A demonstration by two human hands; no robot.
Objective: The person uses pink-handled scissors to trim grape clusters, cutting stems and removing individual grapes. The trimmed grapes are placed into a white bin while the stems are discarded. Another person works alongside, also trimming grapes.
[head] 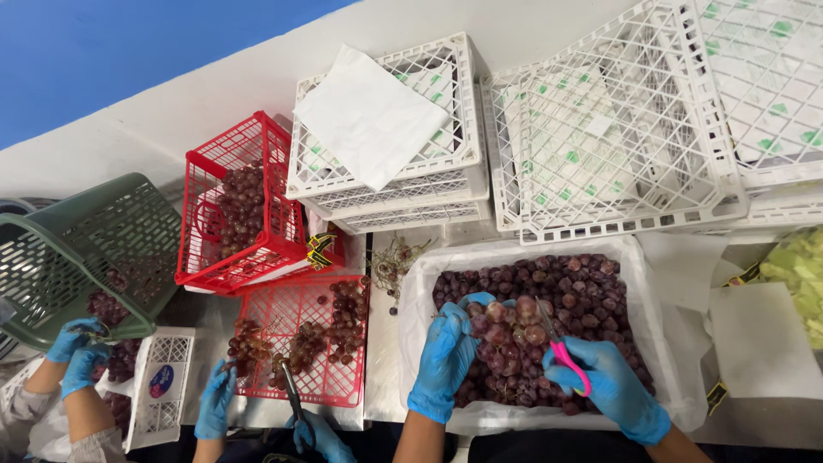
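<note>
While the left hand (446,360) grips a bunch of dark red grapes (510,330) above the white paper-lined crate (411,300), the right hand's fingers (570,381) close on pink-handled scissors (561,347) beside the bunch. Blades that near could nick the blue glove or split fruit.

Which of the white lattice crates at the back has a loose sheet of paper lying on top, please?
The left white crate stack, beside the tilted red crate: a white paper sheet lies askew over it. The white crates to the right have none on top.
</note>
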